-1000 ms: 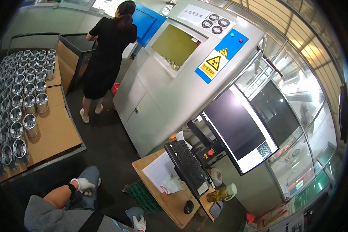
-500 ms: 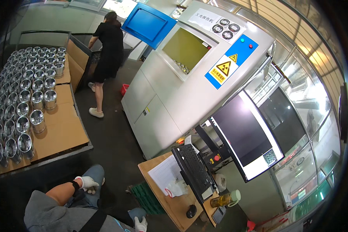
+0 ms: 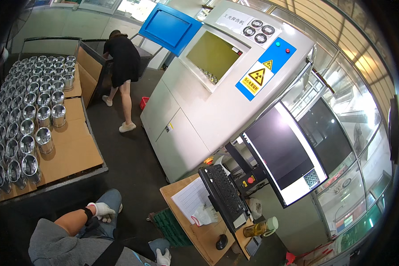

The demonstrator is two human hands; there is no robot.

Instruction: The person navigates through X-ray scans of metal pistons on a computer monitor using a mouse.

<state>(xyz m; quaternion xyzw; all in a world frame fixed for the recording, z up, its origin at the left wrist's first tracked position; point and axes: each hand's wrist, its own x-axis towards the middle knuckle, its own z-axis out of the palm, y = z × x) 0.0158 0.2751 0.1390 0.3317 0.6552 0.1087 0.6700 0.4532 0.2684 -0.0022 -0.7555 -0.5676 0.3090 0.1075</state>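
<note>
My left hand, in a white knit glove with bare fingertips, rests on my bent left knee. Its fingers hang loosely apart and hold nothing. My right hand, gloved alike, lies on my other knee at the lower edge, its fingers loose and partly cut off by the frame. The nearest thing to it is the wooden desk. On that desk are a black keyboard, a black mouse, a printed sheet and a crumpled white glove.
Shiny metal cylinders stand in rows on a cardboard-topped table at left. A large grey machine has its blue door raised. A monitor and a bottle are right. A person bends over a bin.
The person at the back has bent forward over the bin and shifted a foot to the right. My view has shifted slightly; both my hands stay on my knees.
</note>
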